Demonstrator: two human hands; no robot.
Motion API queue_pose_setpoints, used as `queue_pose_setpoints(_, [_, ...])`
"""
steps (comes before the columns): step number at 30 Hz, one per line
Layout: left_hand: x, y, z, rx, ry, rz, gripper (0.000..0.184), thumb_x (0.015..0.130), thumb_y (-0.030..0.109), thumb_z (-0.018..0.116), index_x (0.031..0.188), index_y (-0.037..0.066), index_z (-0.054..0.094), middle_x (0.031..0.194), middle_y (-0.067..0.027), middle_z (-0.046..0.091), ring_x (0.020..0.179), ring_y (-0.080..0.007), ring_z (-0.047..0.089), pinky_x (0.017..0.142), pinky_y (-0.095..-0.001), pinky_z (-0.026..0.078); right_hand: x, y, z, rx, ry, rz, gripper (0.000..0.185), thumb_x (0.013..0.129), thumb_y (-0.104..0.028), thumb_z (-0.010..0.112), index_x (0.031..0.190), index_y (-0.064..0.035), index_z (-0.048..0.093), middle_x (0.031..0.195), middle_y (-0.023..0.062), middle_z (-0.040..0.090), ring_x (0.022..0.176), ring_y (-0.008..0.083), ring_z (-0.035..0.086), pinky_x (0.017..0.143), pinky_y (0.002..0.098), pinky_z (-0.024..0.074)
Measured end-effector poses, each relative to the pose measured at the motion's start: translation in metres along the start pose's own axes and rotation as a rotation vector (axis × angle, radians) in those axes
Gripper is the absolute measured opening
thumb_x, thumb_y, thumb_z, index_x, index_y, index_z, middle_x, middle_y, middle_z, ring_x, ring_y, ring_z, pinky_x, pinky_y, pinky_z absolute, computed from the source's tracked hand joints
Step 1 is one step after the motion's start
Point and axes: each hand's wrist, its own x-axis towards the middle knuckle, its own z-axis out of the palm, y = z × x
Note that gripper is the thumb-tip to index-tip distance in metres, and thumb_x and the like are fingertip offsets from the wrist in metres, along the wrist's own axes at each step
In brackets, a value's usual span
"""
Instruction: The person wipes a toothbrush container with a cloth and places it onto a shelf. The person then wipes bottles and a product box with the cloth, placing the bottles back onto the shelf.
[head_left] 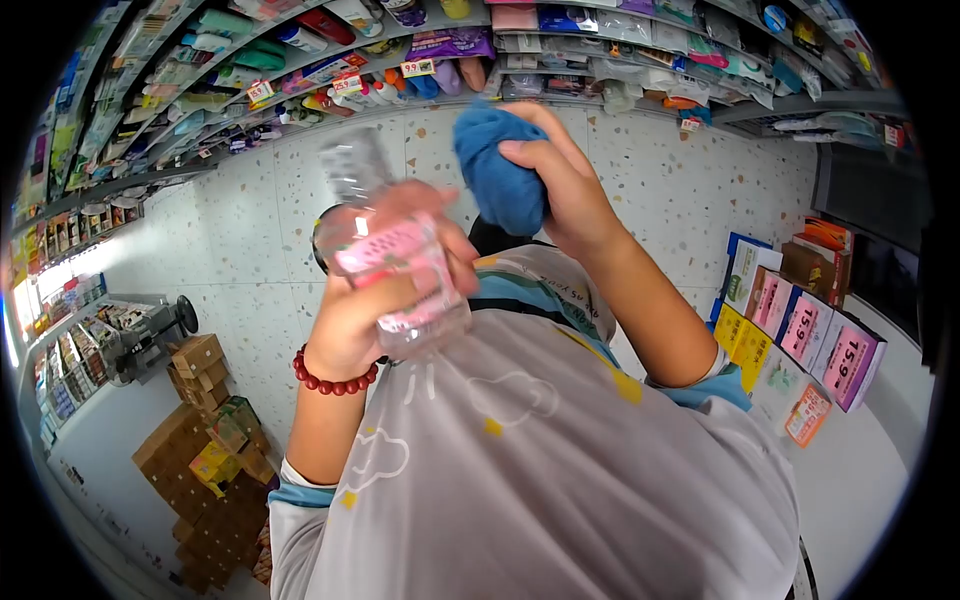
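Bottle (424, 264) in left hand (350, 318)

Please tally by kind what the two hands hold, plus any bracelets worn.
Clear bottle, in the left hand: 1
Blue cloth, in the right hand: 1
Red bead bracelet: 1
Total: 3

Bottle (386, 244) smeared by motion, label (372, 253) text can't be read. Left hand (375, 300) blurred too. Right hand (572, 190): some fingers partly hidden by the blue cloth (500, 178). Shirt (560, 460) cut off by bottom edge, shelves (850, 104) by top edge. Print on many shelved goods (450, 43) too small to be read.
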Motion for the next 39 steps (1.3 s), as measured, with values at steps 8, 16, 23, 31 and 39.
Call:
queue_pose_setpoints(8, [-0.009, -0.018, -0.005, -0.227, 0.017, -0.252, 0.044, 0.088, 0.013, 0.07, 0.127, 0.0, 0.055, 0.101, -0.0159, 0.069, 0.088, -0.0237, 0.069, 0.075, -0.0348, 0.057, -0.001, -0.014, 0.025, 0.015, -0.278, 0.187, 0.047, 0.1, -0.03, 0.06, 0.134, -0.0006, 0.049, 0.123, 0.01, 0.062, 0.11, 0.0163, 0.062, 0.094, 0.0326, 0.0509])
queue_pose_setpoints(16, [-0.019, -0.02, -0.003, -0.001, 0.291, -0.25, 0.034, 0.096, 0.011, 0.065, 0.128, 0.002, 0.057, 0.109, -0.0092, 0.069, 0.099, -0.0175, 0.068, 0.086, -0.035, 0.056, -0.033, -0.01, 0.055, -1.253, -0.101, -0.737, 0.044, 0.077, -0.013, 0.076, 0.117, -0.0067, 0.06, 0.098, 0.0137, 0.053, 0.089, 0.0361, 0.054, 0.079, 0.0422, 0.0476])
queue_pose_setpoints(23, [0.012, -0.011, 0.001, 0.667, -0.141, -0.32, 0.034, 0.087, 0.003, 0.068, 0.12, 0.004, 0.063, 0.107, -0.0062, 0.069, 0.099, -0.0155, 0.063, 0.084, -0.0327, 0.052, 0.004, -0.079, 0.061, -1.442, -0.771, -0.688, 0.036, 0.071, -0.025, 0.077, 0.101, -0.0097, 0.064, 0.098, 0.0081, 0.055, 0.089, 0.028, 0.055, 0.079, 0.04, 0.0465])
queue_pose_setpoints(31, [0.022, -0.01, 0.027, 0.61, -0.331, -0.139, 0.04, 0.087, 0.013, 0.07, 0.125, 0.005, 0.06, 0.109, -0.0102, 0.067, 0.103, -0.0203, 0.063, 0.09, -0.0351, 0.05, 0.04, -0.101, 0.015, -0.622, -0.865, 0.414, 0.028, 0.089, -0.019, 0.063, 0.112, -0.0028, 0.068, 0.112, 0.0084, 0.069, 0.101, 0.0199, 0.064, 0.092, 0.0333, 0.0491])
queue_pose_setpoints(39, [0.029, -0.011, 0.004, 0.518, -0.383, -0.114, 0.054, 0.086, 0.007, 0.075, 0.135, 0.001, 0.052, 0.119, -0.007, 0.062, 0.107, -0.0143, 0.06, 0.095, -0.0303, 0.048, -0.022, -0.03, 0.012, 0.502, -0.17, 0.111, 0.044, 0.088, -0.028, 0.056, 0.123, -0.0014, 0.052, 0.113, 0.0143, 0.061, 0.107, 0.0242, 0.062, 0.095, 0.0362, 0.0491])
